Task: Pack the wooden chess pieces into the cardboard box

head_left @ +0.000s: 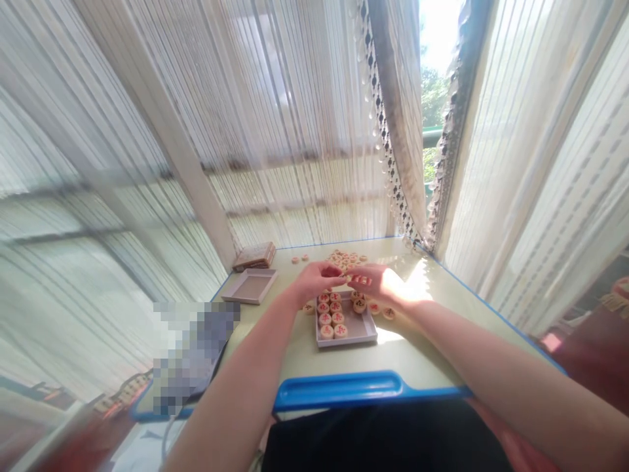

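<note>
A shallow light box (pixel 348 340) stands on the table in front of me. Round Chinese chess pieces (pixel 337 318) with red characters fill two columns along its left side. A few pieces with dark characters (pixel 360 305) lie at its upper right. Over the box's far edge, my left hand (pixel 317 278) has thumb and fingers drawn together. My right hand (pixel 376 282) meets it from the right, its fingers curled and their tips close to the left ones. Whatever sits between the fingertips is too small to make out. Beyond the hands is a loose heap of pieces (pixel 344 257).
Single pieces lie left and right of the box, such as one at the right (pixel 388 314). An empty box lid (pixel 251 286) and a brown case (pixel 254 255) are at the back left. A blurred-out dark object (pixel 201 354) rests at the left edge. Curtains (pixel 304 131) hang behind the table.
</note>
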Action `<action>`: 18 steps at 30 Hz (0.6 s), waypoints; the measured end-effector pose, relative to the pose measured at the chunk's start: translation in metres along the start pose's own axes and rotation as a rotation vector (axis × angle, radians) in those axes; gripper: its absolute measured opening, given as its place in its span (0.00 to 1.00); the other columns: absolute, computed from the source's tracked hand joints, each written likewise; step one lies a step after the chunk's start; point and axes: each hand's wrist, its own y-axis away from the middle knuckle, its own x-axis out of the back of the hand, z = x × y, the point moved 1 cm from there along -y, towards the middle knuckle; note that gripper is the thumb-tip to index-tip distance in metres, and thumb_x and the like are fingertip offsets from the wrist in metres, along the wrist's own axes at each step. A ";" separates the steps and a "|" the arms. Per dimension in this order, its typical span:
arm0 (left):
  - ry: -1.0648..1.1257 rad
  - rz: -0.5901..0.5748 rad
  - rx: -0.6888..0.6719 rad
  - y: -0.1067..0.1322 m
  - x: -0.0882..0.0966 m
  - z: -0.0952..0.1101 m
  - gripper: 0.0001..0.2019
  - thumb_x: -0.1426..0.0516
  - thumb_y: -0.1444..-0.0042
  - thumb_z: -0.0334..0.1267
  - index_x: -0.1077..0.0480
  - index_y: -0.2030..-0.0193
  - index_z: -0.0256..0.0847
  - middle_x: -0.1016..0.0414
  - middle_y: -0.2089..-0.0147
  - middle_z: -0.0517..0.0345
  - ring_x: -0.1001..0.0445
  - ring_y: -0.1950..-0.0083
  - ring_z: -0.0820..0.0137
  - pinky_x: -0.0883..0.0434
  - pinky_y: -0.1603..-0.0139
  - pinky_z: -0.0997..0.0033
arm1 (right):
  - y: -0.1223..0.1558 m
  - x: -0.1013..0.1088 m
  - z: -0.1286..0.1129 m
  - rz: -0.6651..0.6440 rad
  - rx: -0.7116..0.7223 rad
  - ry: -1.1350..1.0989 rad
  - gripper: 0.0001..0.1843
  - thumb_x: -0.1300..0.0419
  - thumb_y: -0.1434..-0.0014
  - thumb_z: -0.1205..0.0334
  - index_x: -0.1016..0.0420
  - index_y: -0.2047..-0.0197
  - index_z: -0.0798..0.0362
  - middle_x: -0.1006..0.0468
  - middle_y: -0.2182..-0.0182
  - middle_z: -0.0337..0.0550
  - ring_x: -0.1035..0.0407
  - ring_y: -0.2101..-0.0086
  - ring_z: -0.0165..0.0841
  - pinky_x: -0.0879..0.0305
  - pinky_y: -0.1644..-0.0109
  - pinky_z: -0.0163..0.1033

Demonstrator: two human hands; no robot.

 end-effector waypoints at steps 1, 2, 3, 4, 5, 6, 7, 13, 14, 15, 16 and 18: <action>0.015 -0.019 -0.001 0.000 0.000 0.001 0.19 0.37 0.60 0.45 0.29 0.62 0.36 0.25 0.62 0.51 0.28 0.63 0.70 0.31 0.66 0.72 | 0.000 0.001 -0.001 -0.002 0.007 0.008 0.14 0.44 0.44 0.54 0.25 0.57 0.48 0.22 0.67 0.43 0.30 0.70 0.30 0.35 0.66 0.34; 0.025 -0.038 -0.003 0.001 0.000 0.002 0.19 0.37 0.60 0.44 0.29 0.62 0.36 0.25 0.62 0.51 0.28 0.63 0.70 0.31 0.66 0.72 | 0.000 0.002 -0.003 -0.004 0.010 0.016 0.14 0.44 0.44 0.54 0.24 0.57 0.49 0.22 0.67 0.44 0.30 0.70 0.31 0.35 0.66 0.34; 0.030 -0.054 -0.006 0.002 0.000 0.003 0.19 0.37 0.59 0.44 0.28 0.62 0.36 0.25 0.62 0.51 0.28 0.63 0.70 0.31 0.66 0.72 | 0.001 0.003 -0.004 -0.005 0.012 0.023 0.14 0.44 0.44 0.54 0.24 0.58 0.49 0.22 0.67 0.44 0.30 0.69 0.31 0.35 0.66 0.34; 0.032 -0.067 -0.009 0.003 0.001 0.004 0.18 0.38 0.59 0.44 0.28 0.61 0.36 0.25 0.62 0.51 0.28 0.63 0.70 0.31 0.66 0.73 | 0.001 0.003 -0.004 -0.007 0.016 0.027 0.14 0.45 0.44 0.54 0.24 0.58 0.49 0.22 0.67 0.44 0.30 0.69 0.32 0.35 0.66 0.34; 0.036 -0.079 -0.014 0.004 0.001 0.006 0.18 0.38 0.58 0.44 0.28 0.61 0.36 0.25 0.61 0.51 0.28 0.63 0.71 0.32 0.66 0.73 | 0.000 0.003 -0.004 -0.005 0.023 0.028 0.14 0.45 0.43 0.54 0.24 0.59 0.49 0.21 0.66 0.44 0.29 0.68 0.32 0.35 0.65 0.35; 0.040 -0.094 -0.017 0.006 0.002 0.007 0.18 0.38 0.58 0.43 0.28 0.61 0.36 0.25 0.61 0.51 0.29 0.63 0.71 0.32 0.66 0.73 | 0.000 0.003 -0.004 0.005 0.029 0.030 0.13 0.45 0.43 0.55 0.24 0.58 0.48 0.21 0.65 0.44 0.29 0.67 0.32 0.35 0.65 0.35; 0.046 -0.114 -0.021 0.007 0.003 0.008 0.18 0.38 0.58 0.43 0.27 0.60 0.36 0.25 0.61 0.51 0.29 0.64 0.72 0.33 0.66 0.74 | 0.000 0.003 -0.003 0.021 0.033 0.033 0.13 0.46 0.43 0.55 0.24 0.58 0.48 0.21 0.64 0.43 0.29 0.66 0.32 0.35 0.64 0.35; 0.108 -0.195 -0.052 0.008 0.007 0.007 0.18 0.39 0.55 0.44 0.26 0.57 0.38 0.24 0.61 0.52 0.29 0.62 0.72 0.33 0.63 0.72 | 0.000 -0.002 0.003 0.095 0.052 0.064 0.13 0.45 0.43 0.54 0.24 0.58 0.46 0.21 0.67 0.41 0.29 0.70 0.31 0.34 0.67 0.35; 0.119 -0.191 -0.057 0.007 0.007 0.006 0.18 0.39 0.55 0.44 0.26 0.58 0.38 0.24 0.60 0.52 0.29 0.61 0.71 0.33 0.61 0.71 | 0.000 -0.003 0.003 0.096 0.051 0.067 0.12 0.45 0.44 0.54 0.24 0.59 0.46 0.21 0.67 0.40 0.29 0.70 0.31 0.33 0.68 0.35; 0.130 -0.186 -0.059 0.007 0.008 0.006 0.18 0.39 0.56 0.43 0.26 0.58 0.38 0.24 0.59 0.51 0.29 0.60 0.70 0.33 0.59 0.70 | 0.000 -0.003 0.003 0.100 0.045 0.069 0.12 0.44 0.44 0.54 0.24 0.59 0.46 0.21 0.67 0.40 0.29 0.71 0.31 0.33 0.68 0.35; 0.141 -0.179 -0.058 0.007 0.008 0.005 0.18 0.38 0.56 0.43 0.26 0.58 0.37 0.24 0.59 0.51 0.28 0.59 0.70 0.33 0.58 0.69 | 0.000 -0.003 0.002 0.105 0.036 0.069 0.12 0.43 0.45 0.54 0.24 0.60 0.46 0.21 0.68 0.40 0.29 0.72 0.31 0.33 0.68 0.35; 0.163 -0.159 -0.048 0.006 0.008 0.005 0.18 0.37 0.58 0.42 0.27 0.59 0.36 0.24 0.60 0.51 0.28 0.59 0.69 0.32 0.57 0.67 | 0.001 -0.003 -0.001 0.099 0.017 0.037 0.13 0.42 0.47 0.54 0.24 0.59 0.46 0.21 0.67 0.40 0.28 0.71 0.31 0.32 0.68 0.36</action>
